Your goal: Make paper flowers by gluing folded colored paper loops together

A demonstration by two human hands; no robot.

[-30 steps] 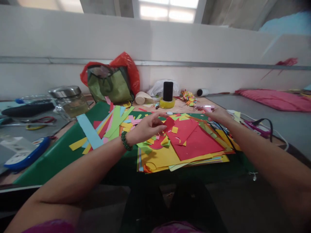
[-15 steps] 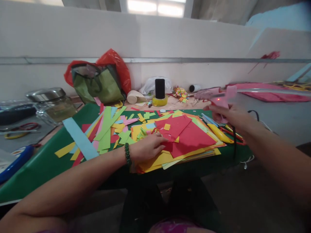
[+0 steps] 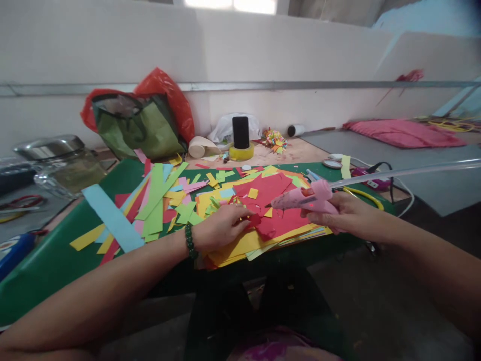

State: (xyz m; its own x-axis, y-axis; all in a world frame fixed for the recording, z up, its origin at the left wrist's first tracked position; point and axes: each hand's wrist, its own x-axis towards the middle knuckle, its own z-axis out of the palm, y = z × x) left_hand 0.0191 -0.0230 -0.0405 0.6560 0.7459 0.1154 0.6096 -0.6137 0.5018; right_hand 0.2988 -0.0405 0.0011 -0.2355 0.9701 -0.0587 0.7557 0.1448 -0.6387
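My right hand (image 3: 349, 213) is wrapped round the handle of a pink hot glue gun (image 3: 300, 199), and a long clear glue stick (image 3: 409, 173) trails from its back end. The dark nozzle points left, close to my left fingers. My left hand (image 3: 222, 225), wearing a green bead bracelet (image 3: 190, 240), pinches a small red paper piece (image 3: 254, 219). Cut green paper fringe (image 3: 215, 202) shows just behind its knuckles. Under both lie red paper sheets (image 3: 287, 220) on a stack of yellow paper (image 3: 233, 250), with a small yellow square (image 3: 253, 193) on top.
Coloured paper strips (image 3: 152, 195) spread across the green mat (image 3: 56, 250) at left. Behind stand a glass jar (image 3: 67, 168), a green bag (image 3: 139, 125), a phone (image 3: 241, 132) on a yellow tape roll (image 3: 241, 153) and a paper pompom (image 3: 276, 141). A white cable (image 3: 409, 200) lies at right.
My right hand has brought the glue gun left and down, from the right side to beside my left fingers. The left hand stays over the paper stack. The view has shifted slightly.
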